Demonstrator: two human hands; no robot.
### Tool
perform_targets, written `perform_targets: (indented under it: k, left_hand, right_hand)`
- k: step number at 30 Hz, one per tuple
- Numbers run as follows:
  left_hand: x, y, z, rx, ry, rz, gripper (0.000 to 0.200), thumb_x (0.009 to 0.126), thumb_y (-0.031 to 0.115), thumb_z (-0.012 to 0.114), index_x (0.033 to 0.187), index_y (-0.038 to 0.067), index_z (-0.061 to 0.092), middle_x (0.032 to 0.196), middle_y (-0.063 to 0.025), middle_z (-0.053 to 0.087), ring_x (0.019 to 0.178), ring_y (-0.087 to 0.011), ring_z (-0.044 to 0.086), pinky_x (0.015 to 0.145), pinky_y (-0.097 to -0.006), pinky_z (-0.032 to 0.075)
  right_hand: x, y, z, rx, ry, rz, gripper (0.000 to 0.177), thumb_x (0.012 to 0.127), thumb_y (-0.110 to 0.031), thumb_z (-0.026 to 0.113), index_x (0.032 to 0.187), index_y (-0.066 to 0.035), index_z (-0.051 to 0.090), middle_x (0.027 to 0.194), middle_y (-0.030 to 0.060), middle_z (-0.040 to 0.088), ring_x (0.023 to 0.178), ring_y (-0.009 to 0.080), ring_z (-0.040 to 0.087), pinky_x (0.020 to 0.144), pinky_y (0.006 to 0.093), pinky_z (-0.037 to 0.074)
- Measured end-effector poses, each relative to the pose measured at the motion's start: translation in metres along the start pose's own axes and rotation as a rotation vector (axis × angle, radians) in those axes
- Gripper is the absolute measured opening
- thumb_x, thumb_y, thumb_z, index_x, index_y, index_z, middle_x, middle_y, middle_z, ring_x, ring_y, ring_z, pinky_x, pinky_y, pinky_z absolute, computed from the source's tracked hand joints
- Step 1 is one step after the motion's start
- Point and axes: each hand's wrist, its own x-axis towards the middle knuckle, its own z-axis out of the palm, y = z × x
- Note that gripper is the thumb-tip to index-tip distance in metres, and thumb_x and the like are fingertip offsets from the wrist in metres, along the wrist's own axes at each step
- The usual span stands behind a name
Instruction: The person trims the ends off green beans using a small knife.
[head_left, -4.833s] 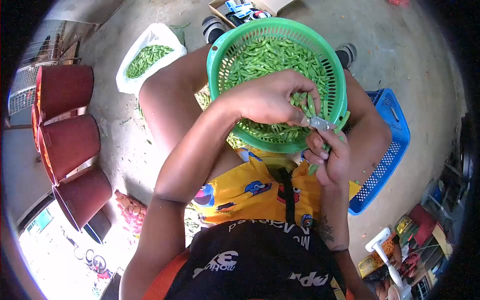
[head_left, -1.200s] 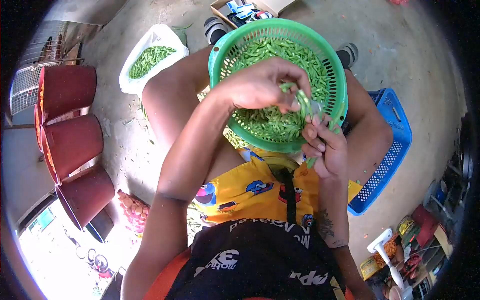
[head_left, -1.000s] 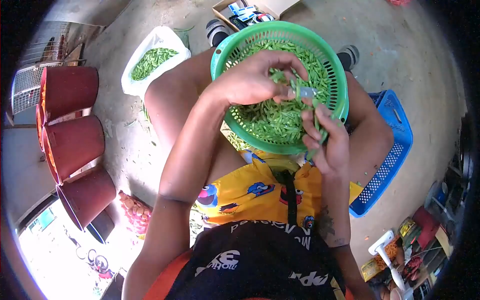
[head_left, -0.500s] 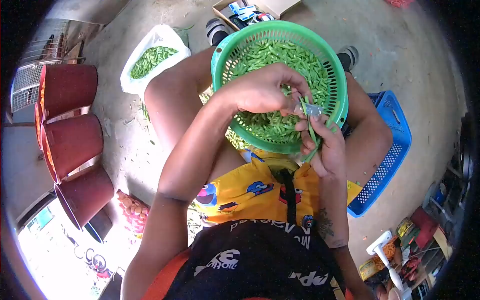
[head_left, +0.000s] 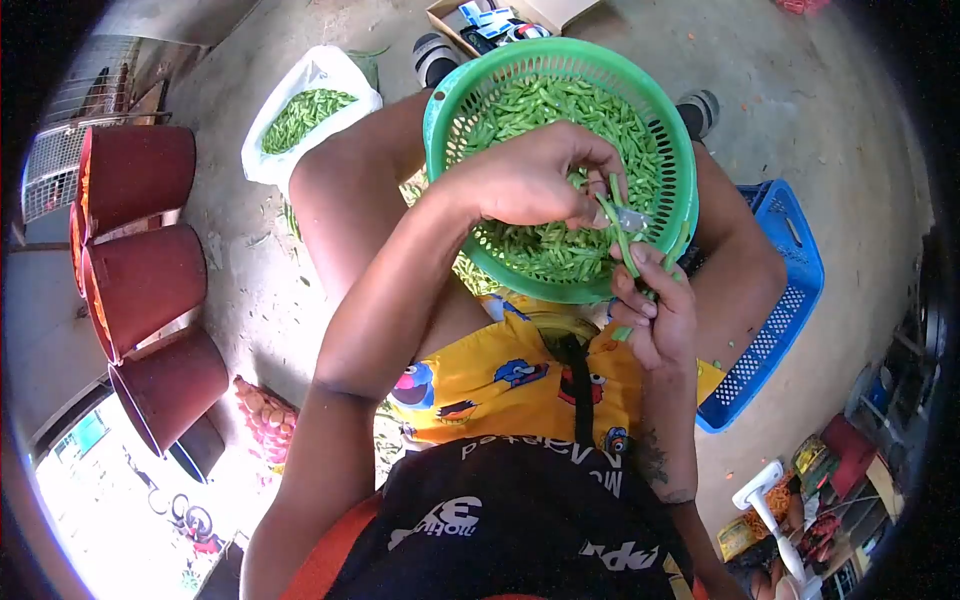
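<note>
My left hand (head_left: 535, 185) is closed above the green basket (head_left: 686, 200), its fingertips pinched around a small shiny blade (head_left: 632, 219). To its lower right, my right hand (head_left: 657, 318) turns its palm up and grips several long green beans (head_left: 622, 245). One bean reaches up to my left fingertips and crosses the blade. Short cut bean pieces (head_left: 560, 105) fill much of the basket, which sits between my legs. Part of the blade is hidden by my left fingers.
A white bag (head_left: 262, 150) of cut green pieces lies at the upper left. Dark red buckets (head_left: 150, 290) line the left side. A blue crate (head_left: 765, 345) is beside my right leg. An open cardboard box (head_left: 560, 12) stands beyond the basket.
My right hand has shifted slightly down and right with the beans. The bean between my hands has changed its angle, and more of it shows below the blade.
</note>
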Motion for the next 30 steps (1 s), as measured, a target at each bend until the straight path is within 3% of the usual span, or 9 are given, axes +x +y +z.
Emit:
perform_targets:
  k: [2,5,12,16,18,23,27,28,30]
  left_hand:
    - [0.000,0.000,-0.005,0.005,-0.008,0.017,0.026,0.081,-0.008,0.070,0.106,-0.001,0.070,0.087,-0.0023,0.062,0.081,-0.0112,0.060,0.072,-0.0265,0.053]
    - [-0.006,0.002,-0.026,0.001,0.139,-0.046,0.024,0.084,-0.004,0.069,0.108,-0.002,0.069,0.093,-0.0052,0.068,0.077,-0.0123,0.064,0.070,-0.0254,0.054]
    - [0.004,0.000,-0.002,0.017,-0.057,-0.004,0.032,0.080,-0.008,0.072,0.111,-0.002,0.069,0.090,-0.0031,0.065,0.079,-0.0109,0.063,0.069,-0.0242,0.053]
    - [0.004,0.000,-0.019,0.054,-0.035,0.013,0.031,0.080,-0.007,0.071,0.110,-0.002,0.069,0.090,-0.0040,0.067,0.079,-0.0110,0.064,0.069,-0.0241,0.053]
    - [0.002,0.002,-0.028,-0.080,0.091,-0.028,0.031,0.080,-0.005,0.072,0.111,-0.001,0.069,0.089,-0.0043,0.067,0.080,-0.0107,0.064,0.067,-0.0234,0.051]
    - [0.005,0.004,0.003,-0.009,-0.084,0.015,0.027,0.083,-0.005,0.073,0.109,-0.001,0.069,0.099,-0.0061,0.069,0.078,-0.0122,0.064,0.070,-0.0250,0.054]
    - [0.002,0.007,-0.016,-0.069,0.037,-0.009,0.030,0.085,-0.002,0.076,0.113,-0.002,0.067,0.101,-0.0060,0.069,0.080,-0.0131,0.066,0.069,-0.0260,0.055]
    - [-0.004,0.011,-0.026,-0.130,0.069,-0.127,0.033,0.084,-0.002,0.076,0.116,-0.002,0.066,0.102,-0.0068,0.069,0.083,-0.0132,0.066,0.070,-0.0262,0.056]
    - [-0.004,0.011,-0.013,-0.174,0.043,-0.042,0.035,0.084,-0.002,0.076,0.117,-0.003,0.066,0.101,-0.0066,0.068,0.086,-0.0128,0.065,0.071,-0.0256,0.056]
  right_hand:
    - [0.001,0.000,-0.003,0.011,-0.013,-0.006,0.025,0.102,-0.018,0.061,0.114,0.004,0.067,0.079,0.0039,0.059,0.052,0.0007,0.037,0.046,0.0171,0.031]
    - [0.001,-0.001,-0.009,0.024,-0.023,-0.025,0.024,0.101,-0.017,0.062,0.114,0.003,0.067,0.080,0.0035,0.059,0.052,0.0008,0.036,0.046,0.0172,0.031]
    - [0.011,-0.001,-0.004,0.026,-0.040,-0.038,0.023,0.101,-0.016,0.062,0.114,0.003,0.067,0.079,0.0018,0.057,0.053,0.0011,0.036,0.047,0.0178,0.031]
    - [0.005,-0.008,-0.003,-0.017,-0.023,-0.043,0.022,0.101,-0.016,0.062,0.113,0.002,0.067,0.079,0.0020,0.058,0.053,0.0011,0.036,0.047,0.0178,0.031]
    - [0.003,-0.010,-0.005,-0.007,-0.022,-0.047,0.020,0.101,-0.015,0.062,0.112,0.001,0.067,0.079,0.0023,0.058,0.053,0.0011,0.037,0.047,0.0179,0.031]
    - [0.010,-0.006,0.000,0.027,-0.014,-0.072,0.020,0.101,-0.014,0.061,0.111,0.002,0.066,0.079,0.0032,0.058,0.053,0.0012,0.037,0.047,0.0178,0.031]
    - [0.005,-0.011,-0.002,0.003,-0.066,-0.061,0.020,0.101,-0.014,0.060,0.111,0.002,0.066,0.080,0.0043,0.059,0.053,0.0014,0.037,0.048,0.0179,0.032]
    - [0.006,-0.010,0.000,0.014,-0.074,-0.070,0.020,0.101,-0.014,0.060,0.111,0.002,0.066,0.080,0.0043,0.059,0.053,0.0014,0.037,0.048,0.0179,0.032]
    - [0.009,-0.009,-0.002,0.017,-0.043,-0.083,0.021,0.102,-0.015,0.059,0.111,0.002,0.065,0.080,0.0047,0.059,0.053,0.0014,0.037,0.048,0.0182,0.031]
